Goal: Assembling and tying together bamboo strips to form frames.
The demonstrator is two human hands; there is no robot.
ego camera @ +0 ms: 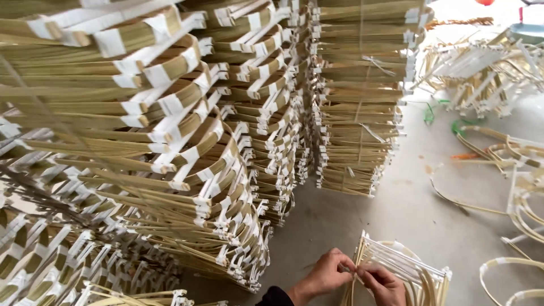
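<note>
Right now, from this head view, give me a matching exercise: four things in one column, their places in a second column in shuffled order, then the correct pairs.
Things:
1. hands
2. tall stacks of bamboo frames
3. loose curved bamboo strips
4. small bundle of frames

Places:
A. spread on the floor at the right edge
B. fills the left and centre, piled high
C. bottom centre, fingers pinched together at the bundle's left edge
D. bottom, just right of the hands

Pairs: 1-C, 2-B, 3-A, 4-D
</note>
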